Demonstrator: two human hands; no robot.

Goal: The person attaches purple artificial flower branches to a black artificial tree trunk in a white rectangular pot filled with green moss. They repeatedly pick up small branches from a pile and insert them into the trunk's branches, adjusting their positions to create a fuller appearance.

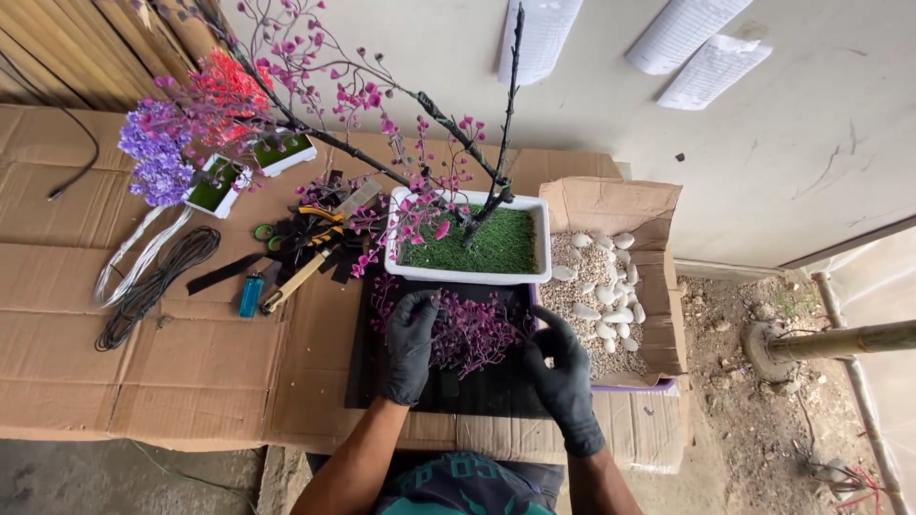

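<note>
Just below the frame's centre, the gloved left hand pins the purple sprigs while the right hand pinches one stem; best to tease it out gently.

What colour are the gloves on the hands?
Black, on both the left hand and right hand, seen in the head view.

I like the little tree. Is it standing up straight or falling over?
Leaning. The tree stands planted in the white pot, but its long flowering branch tilts far left.
</note>
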